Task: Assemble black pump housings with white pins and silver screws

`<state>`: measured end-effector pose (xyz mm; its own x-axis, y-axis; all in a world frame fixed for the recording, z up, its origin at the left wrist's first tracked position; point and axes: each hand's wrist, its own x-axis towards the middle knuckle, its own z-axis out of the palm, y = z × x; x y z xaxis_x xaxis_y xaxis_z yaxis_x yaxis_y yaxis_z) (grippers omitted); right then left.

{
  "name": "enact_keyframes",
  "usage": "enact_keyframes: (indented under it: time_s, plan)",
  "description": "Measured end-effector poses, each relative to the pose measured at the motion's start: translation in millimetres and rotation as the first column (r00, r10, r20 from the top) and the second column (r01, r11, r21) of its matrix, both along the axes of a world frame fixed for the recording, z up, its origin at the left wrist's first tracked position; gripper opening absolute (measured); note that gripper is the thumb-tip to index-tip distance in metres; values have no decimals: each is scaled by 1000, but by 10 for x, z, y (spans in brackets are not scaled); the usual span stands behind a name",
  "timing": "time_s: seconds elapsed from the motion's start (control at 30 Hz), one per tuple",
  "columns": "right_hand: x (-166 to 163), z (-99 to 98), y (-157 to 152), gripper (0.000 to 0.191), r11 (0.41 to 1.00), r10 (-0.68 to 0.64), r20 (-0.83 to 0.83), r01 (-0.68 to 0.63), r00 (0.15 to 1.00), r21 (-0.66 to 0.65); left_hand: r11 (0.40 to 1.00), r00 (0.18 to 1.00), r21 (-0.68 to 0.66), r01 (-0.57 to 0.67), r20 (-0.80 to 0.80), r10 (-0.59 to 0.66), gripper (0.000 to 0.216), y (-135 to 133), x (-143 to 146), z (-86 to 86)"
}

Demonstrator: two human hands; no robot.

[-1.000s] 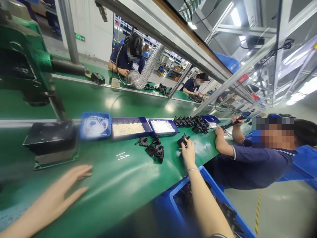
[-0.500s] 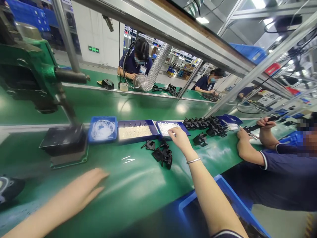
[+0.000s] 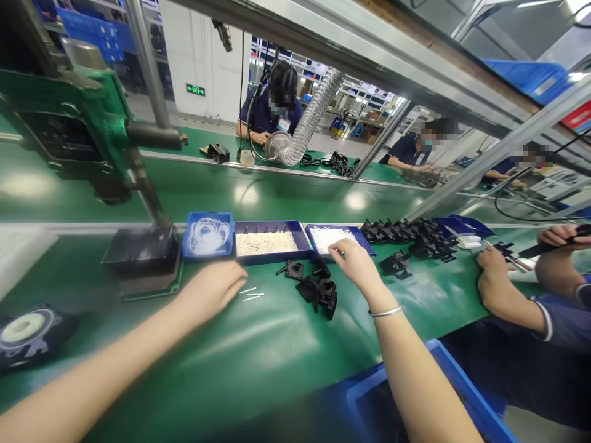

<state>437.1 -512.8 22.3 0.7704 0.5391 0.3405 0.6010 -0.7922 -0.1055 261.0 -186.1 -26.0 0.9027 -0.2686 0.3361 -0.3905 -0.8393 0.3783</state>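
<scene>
My right hand [image 3: 355, 264] is at the near side of the blue tray [image 3: 368, 247]; slim white pieces [image 3: 327, 234] lie at its 11 o'clock. Fingers drawn together, thumb near index; can't tell whether they meet or have a piece. Left hand [image 3: 213, 289] blurred, fingers loosely curled; can't tell its grip. Loose white sticks [image 3: 255, 295] on the bench [image 3: 258, 369] just off it at 3 o'clock; black parts [image 3: 318, 292] farther out, same bearing. My judgement: slim pieces want a light fingertip pinch, lifted clear of the rim; a gentle left hand avoids scattering the sticks.
</scene>
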Motion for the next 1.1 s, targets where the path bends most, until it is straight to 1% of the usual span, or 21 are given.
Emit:
enact_keyframes:
  time_s: [0.07, 0.13, 0.17, 0.23, 0.33, 0.43, 0.53, 0.6, 0.67, 0.73, 0.8, 0.87, 0.9, 0.97, 1.0, 1.03, 1.1]
  plan:
    - [52, -3, -66, 18, 999, -38, -12, 38, 999, -19, 995, 999, 88, -51, 7, 51, 30, 23, 271, 157]
    - [57, -15, -72, 17, 999, -37, -19, 36, 999, -36, 972, 993, 218, -91, -52, 105, 30, 23, 574, 282]
    - [48, -24, -59, 18, 998, -34, -20, 33, 999, -45, 959, 988, 267, -97, -87, 124, 28, 13, 728, 319]
    - [30, -39, -20, 18, 997, -36, -23, 34, 999, -71, 942, 978, 324, -93, -148, 148, 21, -22, 1016, 333]
    - [66, -55, 15, 20, 990, -77, -23, 73, 997, -122, 926, 957, 369, -81, -230, 176, 12, -90, 1332, 251]
    - [211, -70, -2, 20, 974, -152, -19, 147, 988, -173, 916, 943, 395, -68, -274, 188, 12, -132, 1465, 160]
    - [387, -87, -17, 19, 955, -212, -17, 204, 977, -216, 909, 944, 412, -63, -272, 189, 8, -129, 1465, 125]
    - [457, -85, 4, 18, 947, -232, -13, 222, 973, -232, 905, 947, 421, -59, -263, 184, 11, -116, 1445, 122]
    - [450, -60, 57, 20, 948, -230, 0, 224, 973, -228, 901, 946, 431, -51, -269, 182, 15, -108, 1438, 119]
    - [349, -17, 144, 22, 955, -206, 17, 205, 978, -212, 895, 937, 444, -41, -293, 189, 15, -110, 1456, 106]
    - [156, 25, 260, 23, 978, -124, 22, 126, 992, -169, 892, 929, 450, -38, -313, 198, 16, -117, 1486, 77]
    - [-102, 32, 404, 21, 995, 48, -22, -50, 999, -88, 893, 925, 449, -41, -320, 203, 17, -121, 1513, 42]
    - [-240, 14, 485, 20, 986, 158, -69, -161, 985, -49, 895, 926, 444, -45, -318, 204, 18, -122, 1521, 25]
    - [-502, -73, 657, 16, 931, 353, -199, -364, 914, -18, 900, 929, 431, -56, -307, 205, 20, -121, 1522, 3]
    - [-612, -136, 744, 16, 902, 406, -266, -430, 874, -37, 904, 932, 422, -63, -300, 205, 21, -119, 1516, -2]
    - [-700, -205, 830, 15, 877, 432, -320, -476, 843, -71, 909, 934, 412, -70, -294, 205, 21, -118, 1507, -2]
    - [-806, -337, 992, 15, 850, 423, -369, -504, 828, -157, 920, 937, 384, -85, -283, 205, 20, -116, 1484, 6]
